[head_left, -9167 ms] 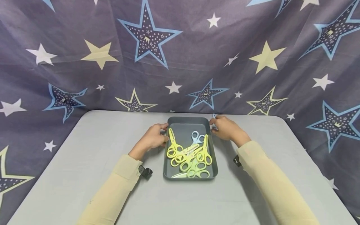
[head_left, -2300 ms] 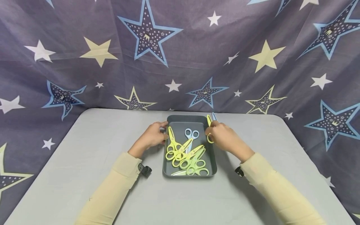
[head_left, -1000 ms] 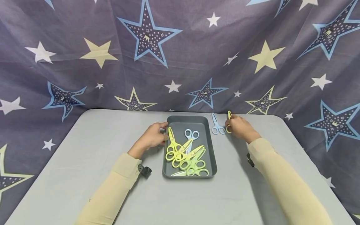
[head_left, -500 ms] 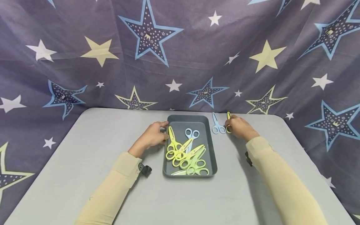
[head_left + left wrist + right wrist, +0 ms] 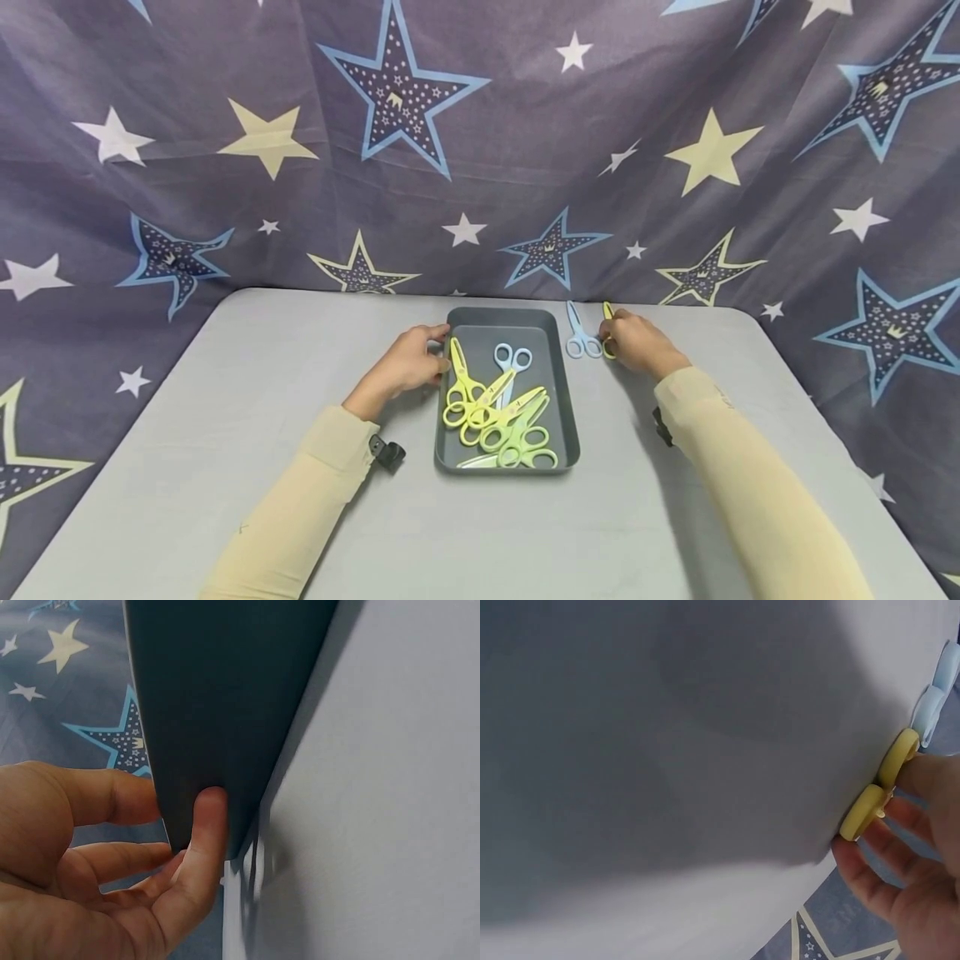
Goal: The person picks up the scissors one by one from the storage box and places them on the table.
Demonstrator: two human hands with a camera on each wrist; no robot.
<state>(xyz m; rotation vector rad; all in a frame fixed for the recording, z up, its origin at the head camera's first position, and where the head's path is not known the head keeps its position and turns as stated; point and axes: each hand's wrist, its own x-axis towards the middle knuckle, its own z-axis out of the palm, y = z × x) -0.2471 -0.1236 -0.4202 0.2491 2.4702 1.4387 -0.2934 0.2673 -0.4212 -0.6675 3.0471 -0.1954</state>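
My right hand (image 5: pixel 637 340) pinches the handle loops of a pair of yellow scissors (image 5: pixel 608 311) at the table's far edge, blade pointing away. Beside it on the left lie blue scissors (image 5: pixel 581 335), their loops right by the yellow ones in the right wrist view. My left hand (image 5: pixel 405 362) holds the left wall of the dark grey tray (image 5: pixel 566 408), one finger (image 5: pixel 210 814) pressed against its outside. Inside the tray are more yellow scissors (image 5: pixel 463 379), light green scissors (image 5: pixel 525 442) and another blue pair (image 5: pixel 512 360), several overlapping.
The tray stands in the middle of the pale grey table (image 5: pixel 315 492). A dark curtain (image 5: pixel 480 150) printed with stars hangs right behind the far edge.
My right hand has carried the yellow scissors from the tray to the right of the blue pair on the table, then edged them slightly left. My left hand has stayed at the tray.
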